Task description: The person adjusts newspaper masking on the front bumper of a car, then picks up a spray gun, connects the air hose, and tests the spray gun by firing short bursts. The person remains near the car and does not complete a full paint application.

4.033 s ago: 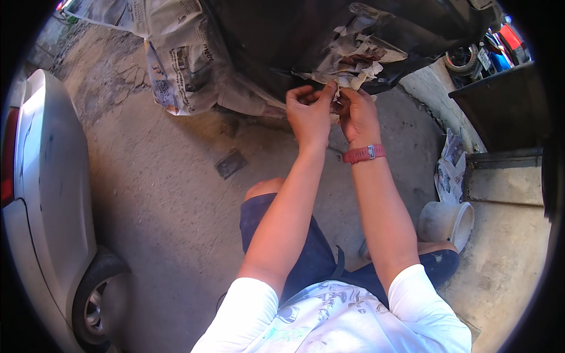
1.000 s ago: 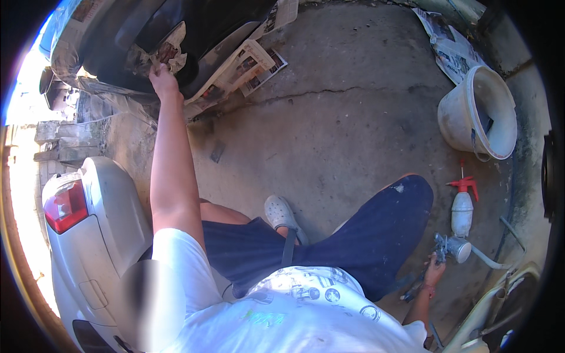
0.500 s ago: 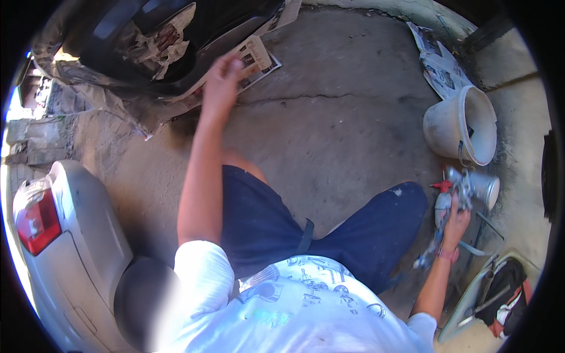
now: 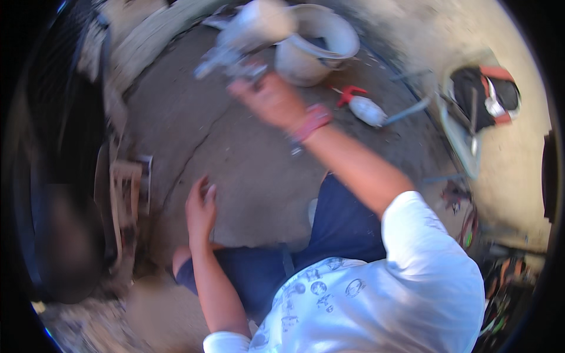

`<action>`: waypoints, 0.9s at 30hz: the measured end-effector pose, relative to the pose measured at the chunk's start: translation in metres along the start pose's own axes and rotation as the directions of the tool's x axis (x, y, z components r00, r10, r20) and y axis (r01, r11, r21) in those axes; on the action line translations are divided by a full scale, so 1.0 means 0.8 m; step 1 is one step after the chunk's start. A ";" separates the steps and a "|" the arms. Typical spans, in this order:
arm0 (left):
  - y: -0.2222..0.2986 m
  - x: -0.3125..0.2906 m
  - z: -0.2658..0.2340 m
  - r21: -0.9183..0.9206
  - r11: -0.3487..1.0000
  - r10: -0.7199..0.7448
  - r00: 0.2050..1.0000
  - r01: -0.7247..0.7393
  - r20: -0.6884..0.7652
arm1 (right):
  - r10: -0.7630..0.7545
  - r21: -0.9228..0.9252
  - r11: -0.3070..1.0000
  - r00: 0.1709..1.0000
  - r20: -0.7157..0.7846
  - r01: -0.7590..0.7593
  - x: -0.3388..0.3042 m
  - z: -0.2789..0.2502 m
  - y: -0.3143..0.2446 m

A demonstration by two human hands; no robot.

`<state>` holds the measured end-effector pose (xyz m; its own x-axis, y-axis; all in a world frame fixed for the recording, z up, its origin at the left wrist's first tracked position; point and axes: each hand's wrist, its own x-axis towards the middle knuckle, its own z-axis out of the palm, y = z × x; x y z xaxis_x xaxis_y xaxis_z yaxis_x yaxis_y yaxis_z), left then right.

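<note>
My right hand (image 4: 272,101) is stretched far forward and closed around the handle of a paint spray gun (image 4: 225,63). The gun's pale cup (image 4: 262,22) sits on top, smeared by motion, and partly overlaps a whitish bucket (image 4: 303,66) behind it. Above my left knee, my left hand (image 4: 202,209) is raised with loosely curled fingers apart and nothing in them. A white spray bottle with a red trigger head (image 4: 366,110) is on the ground, right of my right wrist.
A dark car body part (image 4: 67,200) edged with newspaper (image 4: 126,191) stands along the left. By the right wall are a pale-framed panel (image 4: 465,154) and a black and orange cloth item (image 4: 471,88). Cluttered tools (image 4: 500,288) lie lower right. The concrete floor is cracked.
My view has turned right. My right hand has lifted the spray gun from beside the bucket and swung it forward and left. My left hand has drawn back from the car part toward my knee.
</note>
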<state>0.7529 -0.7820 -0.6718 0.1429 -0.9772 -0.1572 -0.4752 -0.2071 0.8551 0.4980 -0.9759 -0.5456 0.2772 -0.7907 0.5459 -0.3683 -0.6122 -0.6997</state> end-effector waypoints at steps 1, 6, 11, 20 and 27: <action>0.000 -0.004 0.004 -0.043 0.996 -0.075 0.997 0.074 -0.012 | 0.225 0.117 0.965 0.969 0.105 -0.236 -0.009 0.016 -0.007; 0.045 -0.053 0.023 -0.129 0.981 -0.140 0.989 0.145 0.047 | 0.437 0.290 0.829 0.878 0.198 -0.478 -0.060 0.023 -0.118; 0.142 -0.142 -0.003 0.029 0.996 -0.094 0.953 0.089 0.288 | 0.399 0.324 0.856 0.913 0.083 -0.403 -0.045 -0.063 -0.252; 0.479 -0.233 -0.062 0.258 0.850 0.338 0.851 -0.460 0.403 | 0.504 0.071 0.863 0.858 -0.095 -0.500 -0.060 -0.306 -0.450; 0.657 -0.354 -0.002 -0.145 0.957 0.015 0.457 0.250 0.889 | 0.657 -0.248 0.509 0.558 -0.507 -0.824 -0.172 -0.402 -0.600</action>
<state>0.4637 -0.6138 -0.1771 -0.7137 -0.4925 -0.4981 -0.2930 -0.4360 0.8509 0.3510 -0.5708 -0.1364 -0.5374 -0.8396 0.0791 -0.6361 0.3420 -0.6917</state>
